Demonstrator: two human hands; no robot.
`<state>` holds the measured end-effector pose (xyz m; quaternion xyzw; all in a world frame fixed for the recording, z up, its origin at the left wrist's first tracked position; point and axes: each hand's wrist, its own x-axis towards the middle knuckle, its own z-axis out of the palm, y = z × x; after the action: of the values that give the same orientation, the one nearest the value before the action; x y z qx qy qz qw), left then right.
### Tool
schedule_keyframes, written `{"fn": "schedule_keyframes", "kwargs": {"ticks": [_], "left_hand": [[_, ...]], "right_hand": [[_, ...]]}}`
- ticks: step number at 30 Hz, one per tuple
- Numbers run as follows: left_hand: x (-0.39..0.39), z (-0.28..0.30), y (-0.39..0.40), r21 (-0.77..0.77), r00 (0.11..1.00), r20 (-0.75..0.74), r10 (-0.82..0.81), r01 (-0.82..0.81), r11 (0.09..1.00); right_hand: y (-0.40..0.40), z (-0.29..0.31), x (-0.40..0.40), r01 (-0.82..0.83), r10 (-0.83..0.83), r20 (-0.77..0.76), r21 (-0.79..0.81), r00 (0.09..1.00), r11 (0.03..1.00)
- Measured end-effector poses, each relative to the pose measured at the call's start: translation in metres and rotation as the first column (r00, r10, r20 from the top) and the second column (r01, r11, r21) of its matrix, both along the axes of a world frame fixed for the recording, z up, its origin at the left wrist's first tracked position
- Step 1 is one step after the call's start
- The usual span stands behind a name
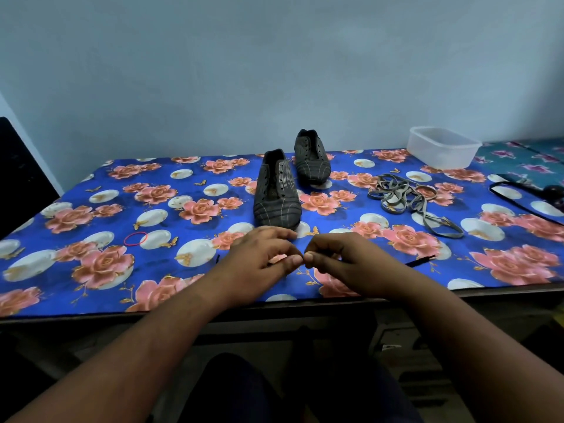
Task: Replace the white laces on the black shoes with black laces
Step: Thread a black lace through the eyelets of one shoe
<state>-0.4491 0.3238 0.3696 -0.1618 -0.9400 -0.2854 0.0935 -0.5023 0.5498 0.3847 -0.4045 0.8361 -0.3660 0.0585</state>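
Both forearms are stretched over the near edge of the table [91, 314], which is covered by a blue floral cloth [100, 190]. The left hand [259, 257] and right hand [338, 264] are brought together just in front of the nearer shoe [276, 190], thumbs almost touching, fingers curled in. A black lace [419, 260] looks to be pinched between them: one end is seen poking out right of the right hand, and a tiny dark tip [217, 258] left of the left hand. The middle of it is hidden by the fingers, so the exact grip can't really be made out.

The nearer shoe is pointed toe-first at the hands with its eyelets bare; the second shoe [312, 157] is set just behind and to its right, also unlaced. Right of the shoes the pulled-out white laces [396, 193] are piled in a loose tangle, looking greyish. Behind that pile a clear plastic tub [442, 148] is parked. A dark strap [518, 190] is cut off at the right edge. Well left of the nearer shoe a red rubber band [135, 239] is lying flat.
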Motion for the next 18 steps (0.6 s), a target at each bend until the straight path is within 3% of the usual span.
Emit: {"fn": "schedule_keyframes", "kwargs": {"ticks": [4, 14, 18], "left_hand": [[-0.002, 0.002, -0.002, 0.113, 1.0, -0.017, 0.011, -0.009, 0.994], [0.003, -0.013, -0.08, 0.064, 0.951, 0.038, 0.307, -0.309, 0.949], [0.007, -0.003, -0.044, -0.054, 0.97, -0.009, 0.245, -0.245, 0.968]], "right_hand": [[0.006, 0.0, 0.0, 0.001, -0.001, 0.0, 0.001, 1.0, 1.0], [0.054, -0.01, -0.015, 0.174, -0.178, 0.06, 0.064, 0.982, 0.983], [0.034, -0.004, -0.008, 0.113, -0.114, 0.038, 0.035, 0.993, 0.993]]}}
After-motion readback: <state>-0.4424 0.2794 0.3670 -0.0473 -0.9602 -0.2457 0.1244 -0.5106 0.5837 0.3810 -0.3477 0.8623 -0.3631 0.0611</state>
